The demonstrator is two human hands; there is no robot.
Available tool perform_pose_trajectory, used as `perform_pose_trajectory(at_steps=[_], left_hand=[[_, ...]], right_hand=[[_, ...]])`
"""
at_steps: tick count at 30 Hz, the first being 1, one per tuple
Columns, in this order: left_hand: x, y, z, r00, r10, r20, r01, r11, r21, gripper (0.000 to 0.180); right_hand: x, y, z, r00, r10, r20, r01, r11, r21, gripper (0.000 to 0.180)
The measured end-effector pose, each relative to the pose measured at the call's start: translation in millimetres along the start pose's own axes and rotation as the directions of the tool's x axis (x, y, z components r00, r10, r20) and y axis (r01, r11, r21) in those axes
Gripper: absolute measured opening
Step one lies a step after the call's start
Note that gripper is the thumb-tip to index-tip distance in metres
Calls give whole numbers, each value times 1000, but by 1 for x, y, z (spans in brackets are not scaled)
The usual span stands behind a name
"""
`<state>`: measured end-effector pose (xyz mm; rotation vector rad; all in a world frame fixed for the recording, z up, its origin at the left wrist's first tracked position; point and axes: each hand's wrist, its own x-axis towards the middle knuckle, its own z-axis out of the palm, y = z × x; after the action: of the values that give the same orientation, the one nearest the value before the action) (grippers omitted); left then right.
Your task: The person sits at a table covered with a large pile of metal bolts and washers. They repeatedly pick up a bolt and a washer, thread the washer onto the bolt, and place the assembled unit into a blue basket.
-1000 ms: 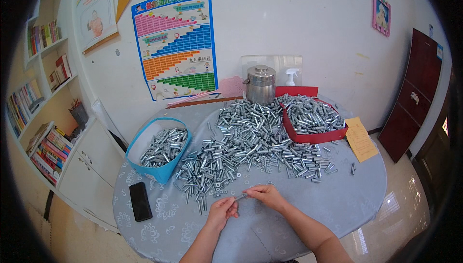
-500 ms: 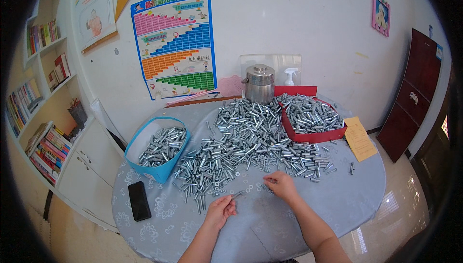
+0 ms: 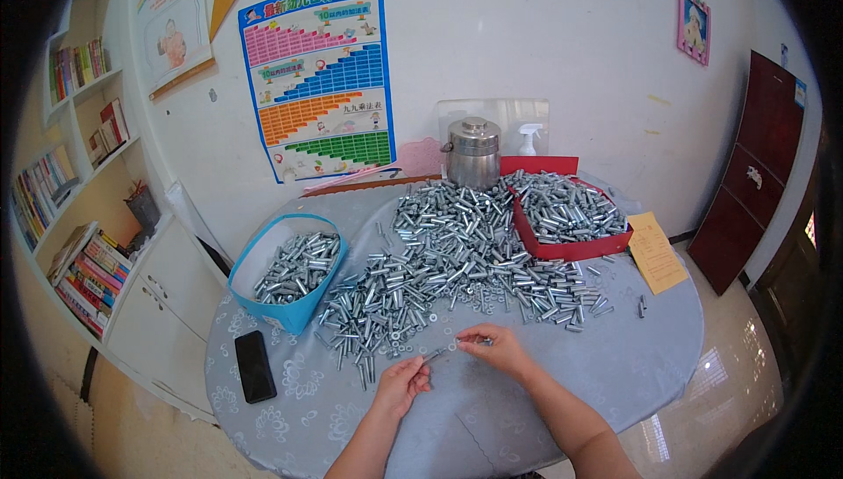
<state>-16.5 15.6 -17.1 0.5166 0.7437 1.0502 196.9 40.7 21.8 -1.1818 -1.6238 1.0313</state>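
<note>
My left hand [image 3: 404, 384] is closed on a slim silver bolt [image 3: 434, 355], which points up and to the right. Close to the bolt's tip, my right hand [image 3: 498, 349] is pinched, its fingertips turned left; the small piece between them is too tiny to name surely. Beyond both hands spreads a large heap of silver metal bolts [image 3: 457, 251]. Loose washers [image 3: 433, 316] and other small rings lie along the heap's near edge.
A blue bin [image 3: 288, 314] of metal pieces stands left of the heap, a filled red box [image 3: 575, 251] right of it. A black phone [image 3: 254, 367] lies at left, a yellow paper [image 3: 655, 255] at right. Behind are a steel pot [image 3: 473, 161] and spray bottle [image 3: 528, 139].
My right hand has moved left from the heap's near edge to the bolt's tip, its fingers still pinched. My left hand and its bolt have stayed almost in place.
</note>
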Motion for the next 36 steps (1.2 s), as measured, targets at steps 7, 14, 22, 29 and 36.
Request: perform_pose_trajectory(at_steps=[7, 14, 22, 29, 36], left_hand=[[-2, 1, 2, 1000, 15, -21, -14, 998, 65, 18], [-7, 2, 12, 991, 112, -70, -97, 978, 186, 18], [-8, 3, 15, 986, 162, -44, -146, 956, 254, 19], [-6, -4, 13, 978, 201, -58, -181, 952, 248, 18], [-8, -3, 18, 973, 226, -55, -209, 955, 212, 19]], right_hand=[[-1, 1, 10, 968, -228, 101, 239, 965, -106, 21], [-1, -2, 11, 914, -383, 134, 405, 885, -232, 19], [-6, -3, 14, 974, -138, 180, 182, 948, -261, 15], [-8, 4, 22, 986, 43, 163, -42, 999, -8, 29], [-8, -3, 22, 974, 207, 88, -201, 977, -70, 36]])
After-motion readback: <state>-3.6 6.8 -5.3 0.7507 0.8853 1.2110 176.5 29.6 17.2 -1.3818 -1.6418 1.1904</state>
